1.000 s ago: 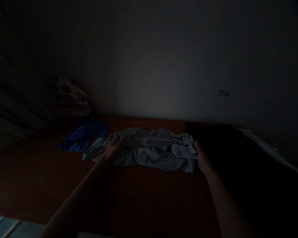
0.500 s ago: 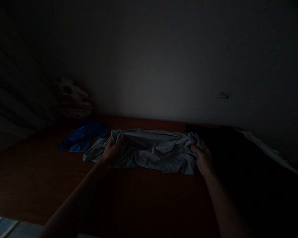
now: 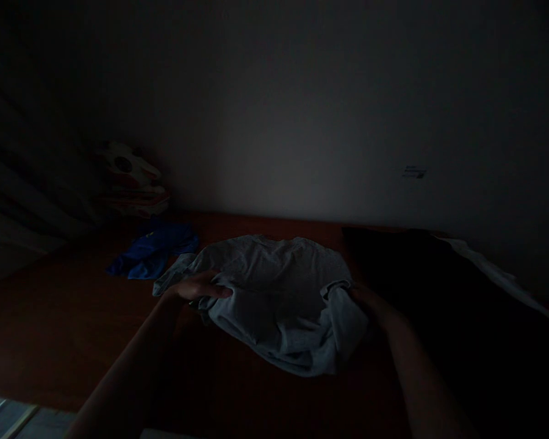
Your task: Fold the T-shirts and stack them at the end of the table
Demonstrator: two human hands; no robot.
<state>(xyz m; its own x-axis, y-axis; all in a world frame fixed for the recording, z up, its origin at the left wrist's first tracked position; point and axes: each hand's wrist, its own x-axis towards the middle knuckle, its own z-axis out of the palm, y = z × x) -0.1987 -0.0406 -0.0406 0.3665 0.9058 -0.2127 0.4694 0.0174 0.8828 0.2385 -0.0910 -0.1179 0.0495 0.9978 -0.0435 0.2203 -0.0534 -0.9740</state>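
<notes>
While the room lies very dim, both hands grip a pale grey garment (image 3: 279, 299) on the bed (image 3: 73, 329).
The left hand (image 3: 196, 288) is closed on its left edge, the right hand (image 3: 363, 299) closed on its right edge, partly hidden by cloth. The garment sits mid-bed, toward the far edge by the wall. A blue cloth (image 3: 150, 256) lies near the far left corner; dark fabric (image 3: 439, 292) covers the right side.

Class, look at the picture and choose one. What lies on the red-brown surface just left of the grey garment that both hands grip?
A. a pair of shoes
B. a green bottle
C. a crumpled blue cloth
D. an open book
C: a crumpled blue cloth lies just left of the grey garment, which the left hand and right hand grip at its edges.
</notes>
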